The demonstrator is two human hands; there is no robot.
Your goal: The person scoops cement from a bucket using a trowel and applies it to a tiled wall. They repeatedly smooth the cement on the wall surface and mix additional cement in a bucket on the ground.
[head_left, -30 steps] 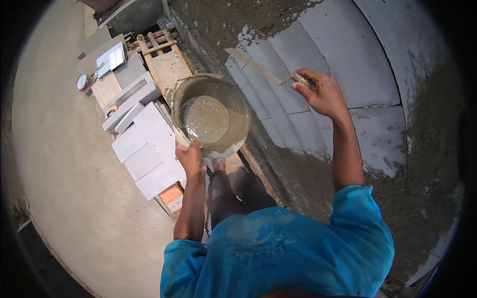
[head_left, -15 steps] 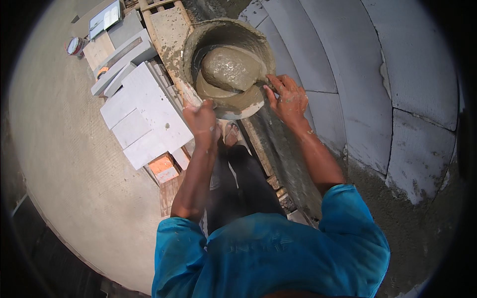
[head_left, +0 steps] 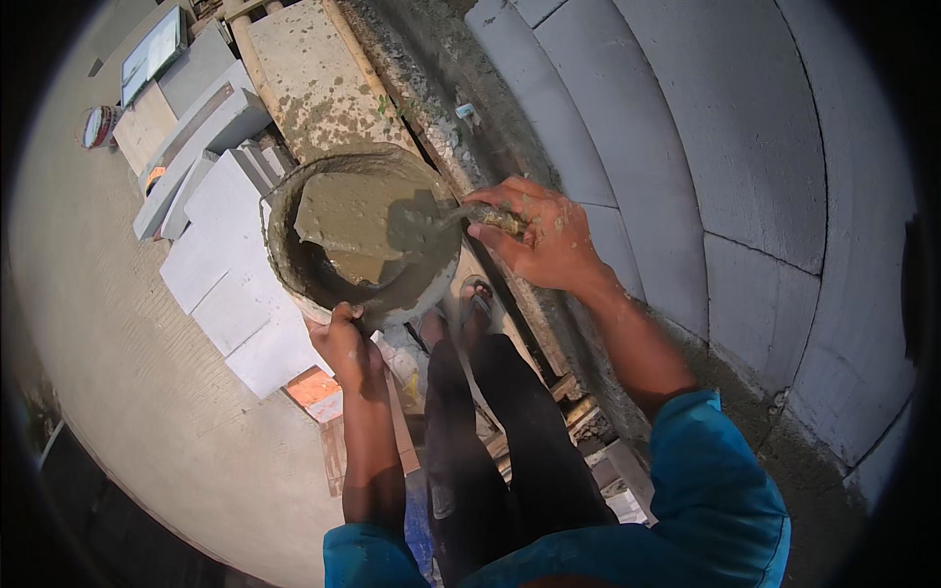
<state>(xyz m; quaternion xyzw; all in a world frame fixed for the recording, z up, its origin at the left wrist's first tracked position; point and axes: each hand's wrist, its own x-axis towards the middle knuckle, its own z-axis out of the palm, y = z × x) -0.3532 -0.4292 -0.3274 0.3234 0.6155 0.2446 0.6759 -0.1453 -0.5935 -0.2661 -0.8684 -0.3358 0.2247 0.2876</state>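
Note:
A mortar-caked bucket point(head_left: 278, 235) hangs tilted in front of me, holding wet grey mortar point(head_left: 363, 208). My left hand point(head_left: 345, 348) is closed on its near rim, the thumb on top. In my right hand point(head_left: 544, 235), the fingers wrap round the mortar-smeared handle of a trowel point(head_left: 498, 218). Its shank crosses the right side of the rim, and the blade seems to lie in or on the mortar, coated with it.
On the right stands a wall of large pale grey blocks point(head_left: 676, 127). A mortar-spattered plank point(head_left: 314, 69) runs beneath the bucket; my feet are below it. White boards point(head_left: 230, 265) and grey blocks lie at the left, with a small pail point(head_left: 100, 127) beyond.
The bucket has come lower and leftward in view with my left hand. My right hand is now clearly wrapped round the trowel handle, and the mortar lies differently in the bucket.

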